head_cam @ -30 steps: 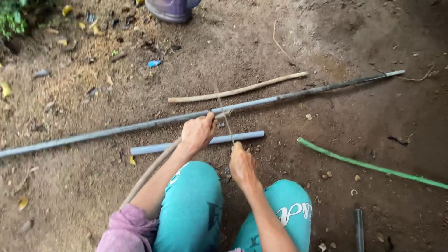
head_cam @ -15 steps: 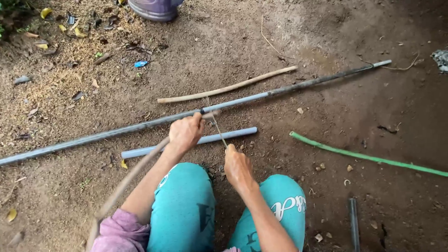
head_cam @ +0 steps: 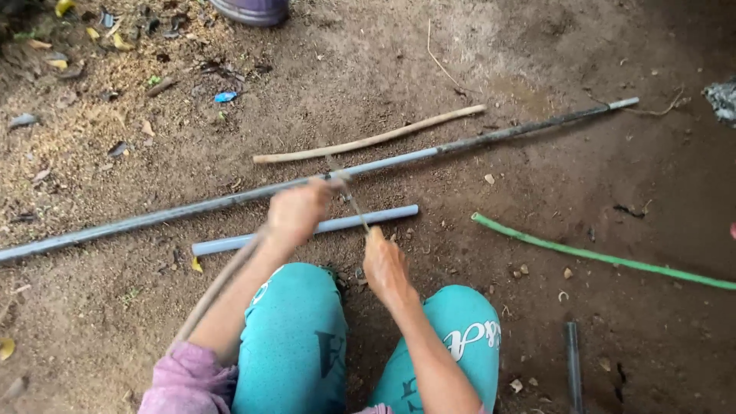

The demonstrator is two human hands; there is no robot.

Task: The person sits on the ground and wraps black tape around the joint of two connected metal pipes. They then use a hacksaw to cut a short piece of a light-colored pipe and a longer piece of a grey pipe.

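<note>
I squat on bare earth, my teal-trousered knees at the bottom of the view. My left hand is closed around a thin grey stick that runs back along my forearm. My right hand pinches the near end of a thin strip that stretches between both hands. Just beyond the hands lies a short pale blue pipe, and behind it a long grey pipe crosses the ground from left to upper right.
A pale wooden stick lies beyond the long pipe. A green hose runs off to the right. A dark short tube lies at lower right. Dry leaves and litter sit at upper left, a purple container at the top.
The view has drifted slightly right and down. Both hands stay close together on the strip; my left hand has shifted a little and blurs with motion.
</note>
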